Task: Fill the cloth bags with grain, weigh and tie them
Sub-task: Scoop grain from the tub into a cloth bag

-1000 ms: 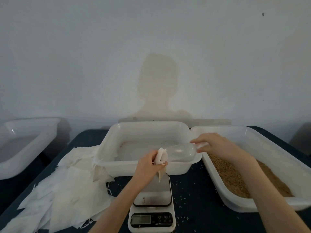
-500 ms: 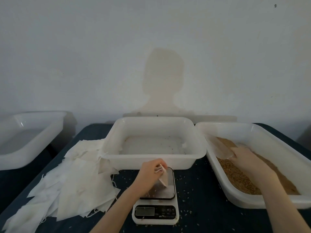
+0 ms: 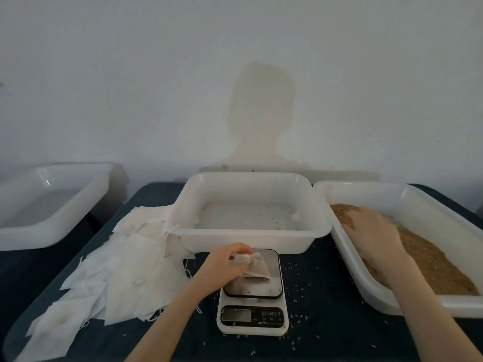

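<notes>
Cloth bag (image 3: 257, 267), partly filled and showing a brownish tint through the fabric, rests on the platform of the digital kitchen scale (image 3: 253, 296), its gathered mouth pinched between the fingers of the left hand (image 3: 226, 265). The scale sits on the dark blue table (image 3: 326, 322), just in front of an almost empty white plastic tub (image 3: 251, 231) with a few stray kernels on its floor. Loose grains are scattered over the table around the scale. To the left of the scale lies a spread heap of flat empty cloth bags (image 3: 117, 273), some with drawstrings trailing. On the right stands a white tray (image 3: 418, 202) holding brown grain (image 3: 431, 265); the right hand (image 3: 373, 228) lies palm down in the grain, and I cannot tell whether it grips anything there. Another white tub (image 3: 52, 202) stands apart at the far left, off the table.
</notes>
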Demonstrator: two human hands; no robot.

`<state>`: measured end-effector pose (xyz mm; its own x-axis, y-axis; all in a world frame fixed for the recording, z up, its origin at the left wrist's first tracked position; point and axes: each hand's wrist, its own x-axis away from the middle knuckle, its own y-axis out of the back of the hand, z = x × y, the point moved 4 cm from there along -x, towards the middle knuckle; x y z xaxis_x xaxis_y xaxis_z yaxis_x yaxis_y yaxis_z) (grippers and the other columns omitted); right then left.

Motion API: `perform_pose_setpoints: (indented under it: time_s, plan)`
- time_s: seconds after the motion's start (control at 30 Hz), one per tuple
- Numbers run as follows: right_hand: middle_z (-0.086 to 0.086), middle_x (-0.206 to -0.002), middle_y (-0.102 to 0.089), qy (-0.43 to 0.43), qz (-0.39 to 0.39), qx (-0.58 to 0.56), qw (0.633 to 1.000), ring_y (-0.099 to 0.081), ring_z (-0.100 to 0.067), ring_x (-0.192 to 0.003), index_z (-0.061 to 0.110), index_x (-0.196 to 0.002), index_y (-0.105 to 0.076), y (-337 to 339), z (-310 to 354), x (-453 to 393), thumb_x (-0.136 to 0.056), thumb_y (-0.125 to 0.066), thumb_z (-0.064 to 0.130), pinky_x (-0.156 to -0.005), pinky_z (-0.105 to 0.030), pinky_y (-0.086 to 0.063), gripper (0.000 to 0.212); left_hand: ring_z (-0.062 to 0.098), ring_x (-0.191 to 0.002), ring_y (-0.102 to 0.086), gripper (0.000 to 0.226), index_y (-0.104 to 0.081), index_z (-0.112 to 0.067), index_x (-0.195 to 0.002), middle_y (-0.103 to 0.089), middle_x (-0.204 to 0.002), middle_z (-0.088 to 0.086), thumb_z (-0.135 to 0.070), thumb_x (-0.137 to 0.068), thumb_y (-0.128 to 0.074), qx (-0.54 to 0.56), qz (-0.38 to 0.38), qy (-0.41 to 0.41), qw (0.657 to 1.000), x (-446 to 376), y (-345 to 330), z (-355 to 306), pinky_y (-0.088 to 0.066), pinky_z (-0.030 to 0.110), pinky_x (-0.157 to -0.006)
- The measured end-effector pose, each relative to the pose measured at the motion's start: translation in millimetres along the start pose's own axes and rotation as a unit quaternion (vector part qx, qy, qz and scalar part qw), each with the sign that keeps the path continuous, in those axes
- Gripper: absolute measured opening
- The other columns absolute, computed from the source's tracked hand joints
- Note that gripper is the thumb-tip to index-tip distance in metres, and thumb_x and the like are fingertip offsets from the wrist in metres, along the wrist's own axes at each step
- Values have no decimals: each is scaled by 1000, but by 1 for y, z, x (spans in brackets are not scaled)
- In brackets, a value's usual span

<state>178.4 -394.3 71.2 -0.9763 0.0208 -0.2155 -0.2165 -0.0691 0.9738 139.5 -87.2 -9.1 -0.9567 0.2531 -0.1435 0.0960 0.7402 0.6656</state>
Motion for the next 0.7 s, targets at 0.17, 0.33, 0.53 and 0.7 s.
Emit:
perform_pose_setpoints:
  time_s: [0.17, 0.33, 0.53, 0.7]
  plan:
    - [14, -90, -58, 152, -41, -221, 962, -52, 4, -76, 26, -101, -65, -17, 89, 23, -95, -52, 30, -69, -18, -49, 15, 2, -103, -60, 21, -66, -30, -97, -67, -104, -14, -13, -91, -57, 188, -93, 16, 978, 10, 15, 20, -48, 21, -88]
    - [22, -75, -55, 93, -51, -286, 952, -54, 7, -66, 33, -88, -63, -81, 102, 42, -93, -57, 31, -59, -10, -41, 8, 1, -90, -63, 22, -68, -24, -89, -69, -93, -11, -12, -94, -50, 230, -182, 71, 954, 23, 11, 40, -46, 19, -81]
    - [23, -79, -60, 0, -51, -391, 919, -57, 9, -76, 46, -77, -53, -110, 93, 55, -92, -60, 24, -65, -13, -44, 27, 0, -85, -61, 17, -65, -25, -89, -68, -88, -9, -17, -94, -51, 194, -249, 119, 942, 33, 5, 50, -48, 23, -79]
    - [14, -83, -60, 69, 23, -400, 914, -59, -2, -77, 42, -84, -54, -103, 99, 71, -80, -67, 37, -66, -21, -52, 15, -5, -88, -59, 12, -62, -29, -96, -66, -95, -13, -21, -94, -53, 172, -249, 107, 947, 35, 5, 47, -44, 14, -76]
